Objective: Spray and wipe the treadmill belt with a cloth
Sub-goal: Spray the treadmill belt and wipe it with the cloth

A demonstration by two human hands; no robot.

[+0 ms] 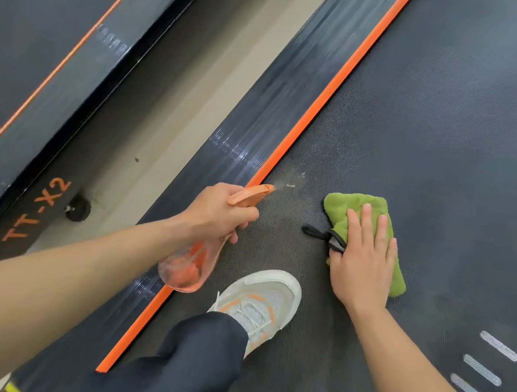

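Left hand (216,210) grips bottle (184,268), apparently misting belt (455,122); right hand (363,260), flat on cloth (345,205), should wipe toward ten o'clock.

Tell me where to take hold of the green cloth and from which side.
Probably the black loop at the left edge of the green cloth, approached from the left: it lies clear on the belt, while the right hand presses flat on most of the folded cloth.
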